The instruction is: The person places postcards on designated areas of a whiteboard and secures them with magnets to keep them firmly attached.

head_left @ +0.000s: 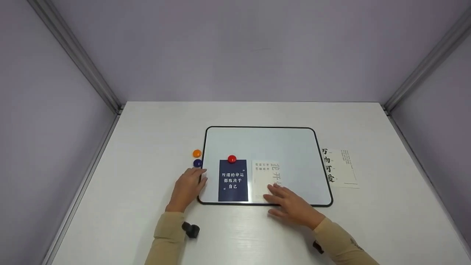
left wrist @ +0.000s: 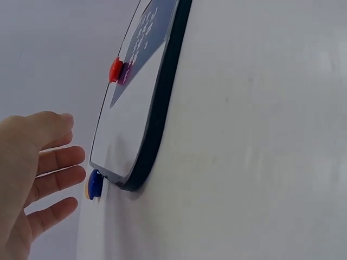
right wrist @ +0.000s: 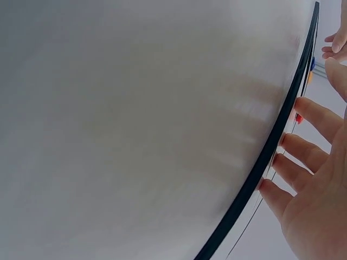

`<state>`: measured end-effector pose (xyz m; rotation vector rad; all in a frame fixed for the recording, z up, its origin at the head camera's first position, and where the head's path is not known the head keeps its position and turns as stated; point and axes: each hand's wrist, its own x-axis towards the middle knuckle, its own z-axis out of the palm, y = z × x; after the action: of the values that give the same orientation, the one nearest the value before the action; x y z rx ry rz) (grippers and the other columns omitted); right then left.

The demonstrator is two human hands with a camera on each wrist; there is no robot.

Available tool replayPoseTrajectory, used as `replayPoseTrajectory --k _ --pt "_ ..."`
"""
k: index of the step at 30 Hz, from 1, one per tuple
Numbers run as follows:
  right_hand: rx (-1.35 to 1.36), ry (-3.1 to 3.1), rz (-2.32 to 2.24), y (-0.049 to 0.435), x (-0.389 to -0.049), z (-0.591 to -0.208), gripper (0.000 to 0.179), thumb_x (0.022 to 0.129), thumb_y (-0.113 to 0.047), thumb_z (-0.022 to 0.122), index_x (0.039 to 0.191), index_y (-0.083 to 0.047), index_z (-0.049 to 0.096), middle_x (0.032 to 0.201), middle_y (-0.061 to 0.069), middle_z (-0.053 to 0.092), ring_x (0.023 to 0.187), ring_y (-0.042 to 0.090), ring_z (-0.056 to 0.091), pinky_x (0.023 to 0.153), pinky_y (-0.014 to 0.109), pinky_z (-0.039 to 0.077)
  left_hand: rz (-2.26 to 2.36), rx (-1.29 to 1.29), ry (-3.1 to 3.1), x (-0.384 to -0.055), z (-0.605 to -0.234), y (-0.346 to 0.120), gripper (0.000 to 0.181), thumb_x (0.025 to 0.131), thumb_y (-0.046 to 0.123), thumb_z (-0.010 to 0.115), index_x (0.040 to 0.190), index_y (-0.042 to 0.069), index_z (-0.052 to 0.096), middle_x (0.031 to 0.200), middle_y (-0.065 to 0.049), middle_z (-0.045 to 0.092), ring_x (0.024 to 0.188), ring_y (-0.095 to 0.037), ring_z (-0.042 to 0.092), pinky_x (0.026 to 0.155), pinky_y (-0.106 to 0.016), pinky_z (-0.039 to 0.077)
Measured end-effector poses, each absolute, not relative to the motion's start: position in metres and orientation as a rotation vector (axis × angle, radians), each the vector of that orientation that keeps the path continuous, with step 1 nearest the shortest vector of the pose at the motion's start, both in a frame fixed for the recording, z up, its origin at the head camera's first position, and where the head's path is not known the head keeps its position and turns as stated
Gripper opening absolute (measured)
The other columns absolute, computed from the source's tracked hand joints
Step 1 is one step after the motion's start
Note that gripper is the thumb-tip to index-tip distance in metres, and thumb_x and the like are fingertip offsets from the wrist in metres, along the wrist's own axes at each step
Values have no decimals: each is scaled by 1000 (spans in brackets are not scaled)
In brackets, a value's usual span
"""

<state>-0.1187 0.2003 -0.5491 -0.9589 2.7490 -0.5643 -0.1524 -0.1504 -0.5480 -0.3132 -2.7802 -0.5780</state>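
A whiteboard [head_left: 263, 143] with a thin black frame lies on the table. My right hand [head_left: 292, 207] reaches over its front edge, fingers spread and fairly straight on the lower part of a cream card [head_left: 259, 180] with grey characters. Beside that card lies a navy card [head_left: 233, 194] with white writing, and a red round magnet [head_left: 232, 159] sits at its top edge. My left hand [head_left: 187, 187] is by the board's left edge, fingers loosely bent and holding nothing. Just beyond its fingertips is a dark blue round magnet [left wrist: 95, 184].
An orange magnet [head_left: 197, 153] lies behind the blue one, left of the board. Another cream card [head_left: 344, 173] with large black characters lies against the board's right side. Pale lilac walls [head_left: 243, 51] enclose the white table [head_left: 158, 125] at the back and sides.
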Motion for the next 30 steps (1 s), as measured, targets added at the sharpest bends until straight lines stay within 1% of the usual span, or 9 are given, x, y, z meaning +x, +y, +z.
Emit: replayPoseTrajectory --k 7,13,23,30 --pt "-949 2744 -574 200 -118 -548 50 93 -43 58 135 -16 56 151 14 43 141 37 39 115 53 35 -613 -347 -2699 -158 -550 -155 23 87 16 70 109 6 71 102 -9 71 95 -21 67 84 -32 59" --pt "-910 2720 -608 199 -118 -547 49 93 -43 57 135 -17 56 153 13 42 142 36 38 115 54 35 -660 -329 -2659 -164 -554 -161 23 85 14 71 106 5 71 93 -8 69 87 -20 65 77 -32 58" --pt "-941 2739 -604 199 -119 -548 49 92 -42 59 134 -16 57 151 14 43 141 36 40 115 53 35 -796 -154 -2714 -172 -555 -167 27 86 17 71 110 5 70 92 -11 67 84 -21 65 74 -34 58" --pt "-962 2755 -598 200 -119 -548 49 92 -42 59 133 -16 57 150 14 44 140 36 41 114 53 37 -806 -93 -2739 -176 -559 -171 28 87 17 70 112 4 69 89 -10 66 79 -20 62 70 -36 56"
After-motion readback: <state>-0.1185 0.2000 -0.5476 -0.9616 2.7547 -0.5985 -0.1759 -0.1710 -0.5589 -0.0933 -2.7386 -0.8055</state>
